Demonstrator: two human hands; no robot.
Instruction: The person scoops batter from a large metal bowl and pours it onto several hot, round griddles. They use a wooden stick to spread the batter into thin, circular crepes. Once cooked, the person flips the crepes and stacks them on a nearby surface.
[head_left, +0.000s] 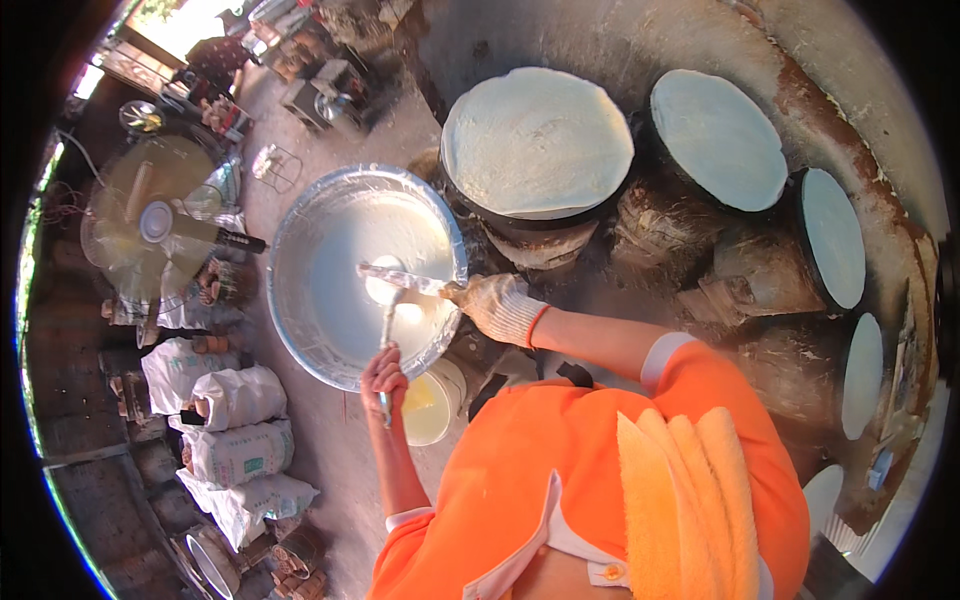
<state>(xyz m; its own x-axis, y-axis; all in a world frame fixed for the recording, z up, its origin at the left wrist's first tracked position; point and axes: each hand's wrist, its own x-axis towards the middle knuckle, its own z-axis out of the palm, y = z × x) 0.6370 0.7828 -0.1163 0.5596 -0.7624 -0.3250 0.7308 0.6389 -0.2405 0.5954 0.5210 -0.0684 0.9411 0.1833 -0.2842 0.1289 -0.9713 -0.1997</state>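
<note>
A large metal basin (275, 305) holds smooth white batter (335, 245) in front of me. My left hand (384, 374), bare, is closed around the handle of a ladle (388, 325), whose round bowl hangs over the batter. In a knitted glove, my right hand (497, 308) grips a flat, batter-smeared scraper (412, 281). The scraper lies across the ladle's bowl or just above it; I cannot tell whether they touch. Beyond the basin, a round griddle (538, 143) is covered by a pale sheet of batter.
More coated griddles (718, 140) on clay stoves (655, 220) curve round to my right along a wall. A bucket (457, 392) with yellowish liquid stands below the basin. At left are a fan (155, 222) and several white sacks (240, 396). A small machine (335, 95) sits farther off.
</note>
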